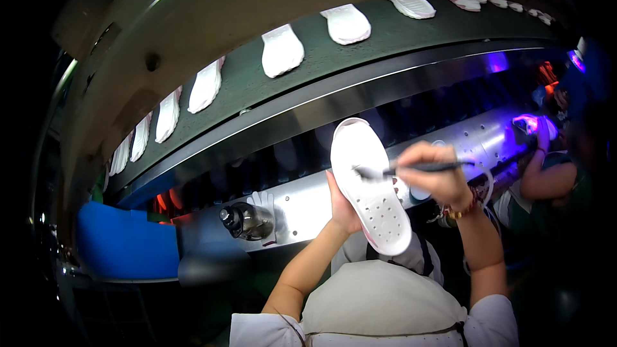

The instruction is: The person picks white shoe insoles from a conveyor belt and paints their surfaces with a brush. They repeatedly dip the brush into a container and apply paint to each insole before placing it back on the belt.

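Note:
A white shoe sole (366, 196) is held up in front of my body, its long axis nearly upright and leaning slightly. Small round holes pierce its lower half, and a raised rim runs round the edge. My left hand (345, 211) grips it along the left side. In my right hand (438, 177) is a brush (369, 173) with a dark handle, blurred by motion. The bristles lie against the middle of the sole's inner face, or just over it.
A dark green conveyor belt (247, 80) carries several white soles (283, 51). Below runs a metal ledge (305, 202) with a dark bottle (255, 221) and a white glove (263, 199). A blue bin (128, 241) stands left. Rightward, another person's hand (544, 130) holds something under violet light.

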{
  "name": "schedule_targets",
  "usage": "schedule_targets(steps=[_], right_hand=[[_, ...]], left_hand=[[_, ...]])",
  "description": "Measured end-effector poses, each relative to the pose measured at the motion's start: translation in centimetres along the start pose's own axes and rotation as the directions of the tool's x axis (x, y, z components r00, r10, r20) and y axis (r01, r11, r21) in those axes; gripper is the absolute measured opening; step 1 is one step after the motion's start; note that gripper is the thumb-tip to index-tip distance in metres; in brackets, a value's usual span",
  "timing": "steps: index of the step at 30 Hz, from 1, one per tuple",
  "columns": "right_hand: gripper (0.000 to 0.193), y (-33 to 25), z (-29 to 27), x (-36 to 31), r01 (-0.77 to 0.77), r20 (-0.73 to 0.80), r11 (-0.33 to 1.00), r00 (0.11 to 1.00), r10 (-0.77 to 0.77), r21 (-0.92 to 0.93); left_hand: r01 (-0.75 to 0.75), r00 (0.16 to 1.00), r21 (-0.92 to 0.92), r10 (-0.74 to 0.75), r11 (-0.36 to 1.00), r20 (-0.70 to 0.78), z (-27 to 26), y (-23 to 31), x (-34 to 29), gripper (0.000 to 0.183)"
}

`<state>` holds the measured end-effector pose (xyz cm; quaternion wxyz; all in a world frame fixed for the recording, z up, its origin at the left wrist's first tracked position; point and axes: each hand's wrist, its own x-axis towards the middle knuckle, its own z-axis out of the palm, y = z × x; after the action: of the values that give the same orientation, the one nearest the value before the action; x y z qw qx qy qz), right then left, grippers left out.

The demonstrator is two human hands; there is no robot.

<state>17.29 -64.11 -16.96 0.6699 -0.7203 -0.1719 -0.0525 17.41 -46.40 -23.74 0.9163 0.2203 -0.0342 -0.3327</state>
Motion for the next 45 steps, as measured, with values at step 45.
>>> schedule_targets(steps=[45], right_hand=[[0.016,-0.9,-1.2,-0.9,0.019,0.399,0.917,0.897,-0.191,0.398]], left_hand=[[-0.212,0.924,-0.109,0.236,0.971,0.302,2.4,2.6,3.1,0.09]])
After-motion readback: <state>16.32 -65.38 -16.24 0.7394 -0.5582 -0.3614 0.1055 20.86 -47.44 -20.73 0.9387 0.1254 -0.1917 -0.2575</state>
